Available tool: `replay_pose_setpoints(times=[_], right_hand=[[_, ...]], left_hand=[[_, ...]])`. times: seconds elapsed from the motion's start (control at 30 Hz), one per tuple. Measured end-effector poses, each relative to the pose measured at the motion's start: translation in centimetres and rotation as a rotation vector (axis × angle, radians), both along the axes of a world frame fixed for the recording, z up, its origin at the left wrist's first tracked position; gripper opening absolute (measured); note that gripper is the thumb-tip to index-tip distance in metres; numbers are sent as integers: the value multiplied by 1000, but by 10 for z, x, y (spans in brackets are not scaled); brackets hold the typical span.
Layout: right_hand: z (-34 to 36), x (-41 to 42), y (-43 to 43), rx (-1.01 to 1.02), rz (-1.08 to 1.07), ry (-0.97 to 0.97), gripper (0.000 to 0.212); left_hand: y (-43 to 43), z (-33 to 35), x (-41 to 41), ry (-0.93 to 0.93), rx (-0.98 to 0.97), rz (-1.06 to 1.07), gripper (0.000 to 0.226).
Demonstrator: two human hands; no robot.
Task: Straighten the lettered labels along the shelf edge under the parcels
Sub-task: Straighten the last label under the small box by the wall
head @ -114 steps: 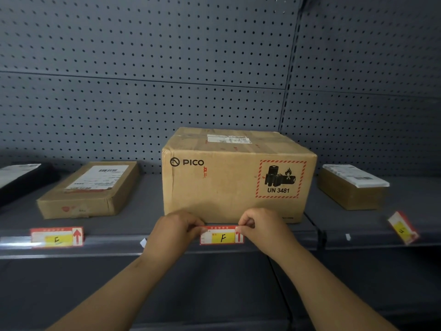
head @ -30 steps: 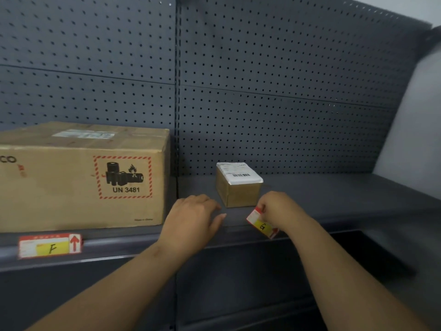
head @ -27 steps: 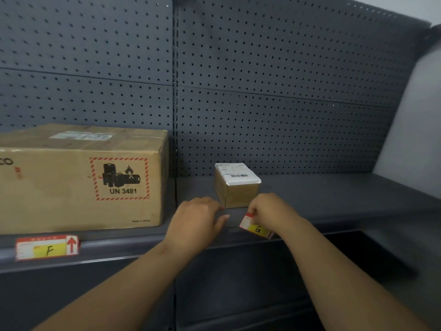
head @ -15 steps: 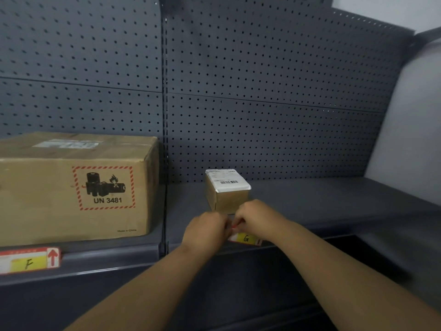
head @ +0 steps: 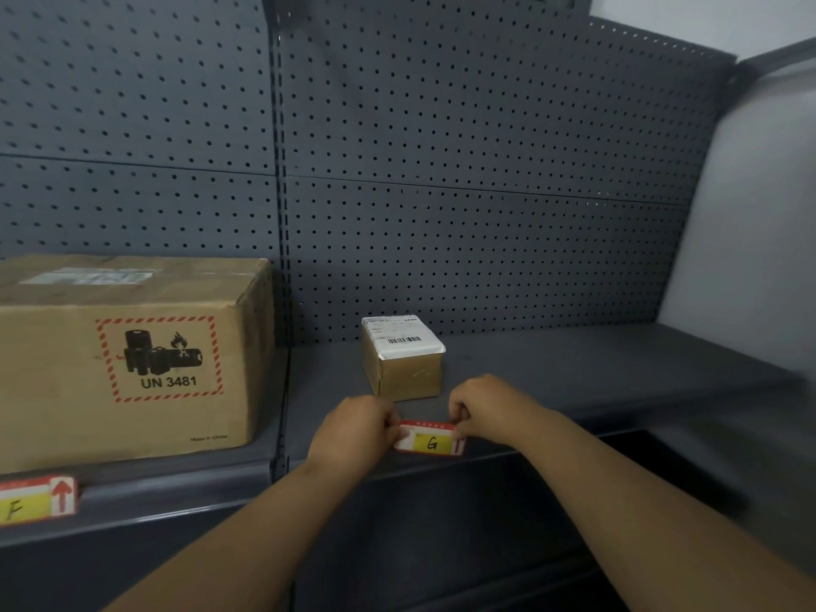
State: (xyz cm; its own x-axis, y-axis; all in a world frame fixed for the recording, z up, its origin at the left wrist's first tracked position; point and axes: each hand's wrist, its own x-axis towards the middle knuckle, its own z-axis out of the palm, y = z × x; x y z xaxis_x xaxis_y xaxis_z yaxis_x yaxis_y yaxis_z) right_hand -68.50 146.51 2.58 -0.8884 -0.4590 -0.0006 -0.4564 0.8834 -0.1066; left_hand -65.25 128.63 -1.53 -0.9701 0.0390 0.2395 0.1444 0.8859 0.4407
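While both forearms reach in from the bottom of the frame, left hand (head: 353, 430) and right hand (head: 490, 408) meet at the G label (head: 430, 443) on the shelf edge (head: 419, 465). Left fingers (head: 391, 428) are curled and pinch the label's left end. Right fingers (head: 459, 417) pinch its top right corner and partly cover the red arrow. The label sits between the two sets of fingertips, nearly level, right end a touch lower. Its yellow field with a handwritten G faces the camera.

Just behind the fingers, on the shelf deck: small parcel (head: 406, 368), brown carton, white barcode sticker on top, apart from both hands.

Well left of the left fingers, past the upright between bays: large carton (head: 132, 360), red-hatched battery mark, UN 3481. Below it, at the frame's left edge: F label (head: 31, 501) on that bay's edge strip, arrow pointing up, partly cut off by the frame.

Behind everything: grey pegboard (head: 485, 170). Far right of the right fingers: pale wall (head: 750, 214).
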Motion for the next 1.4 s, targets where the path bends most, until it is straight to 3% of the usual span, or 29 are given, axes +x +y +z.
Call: replay_pose_setpoints(times=[0.33, 0.63, 0.83, 1.0, 1.4], right_hand=[[-3, -5, 4, -2, 13, -19, 15], [-5, -11, 9, -107, 23, -61, 8], [-4, -12, 8, -78, 40, -55, 22], [0, -12, 8, -68, 56, -60, 6], [0, -10, 8, -80, 22, -54, 13]], left_hand=[[3, 3, 1, 42, 59, -49, 11], [2, 0, 0, 31, -11, -38, 10], [1, 0, 0, 35, -4, -43, 8], [2, -1, 1, 16, -1, -61, 9], [4, 1, 2, 25, -43, -47, 11]])
